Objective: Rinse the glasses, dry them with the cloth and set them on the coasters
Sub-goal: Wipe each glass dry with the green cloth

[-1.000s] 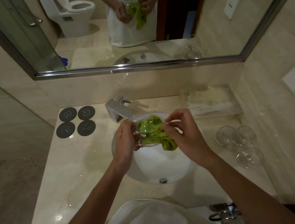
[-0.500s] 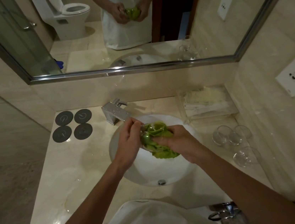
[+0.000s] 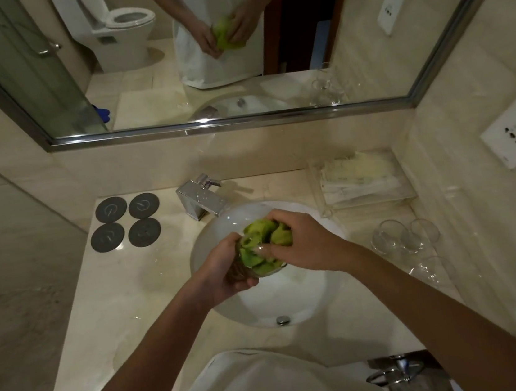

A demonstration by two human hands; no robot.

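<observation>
Glass [image 3: 246,263] gripped in left hand [image 3: 224,272], right hand [image 3: 304,243] clutching cloth [image 3: 266,235] inside it

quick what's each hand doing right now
Left hand: closed around the glass, holding it over the sink.
Right hand: closed on the green cloth, pressing it into the glass.

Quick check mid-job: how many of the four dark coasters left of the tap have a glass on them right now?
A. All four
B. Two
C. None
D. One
C. All four coasters lie bare, while the left hand holds a glass over the sink, the right hand works the green cloth into it, and the other glasses wait on the right.
</observation>
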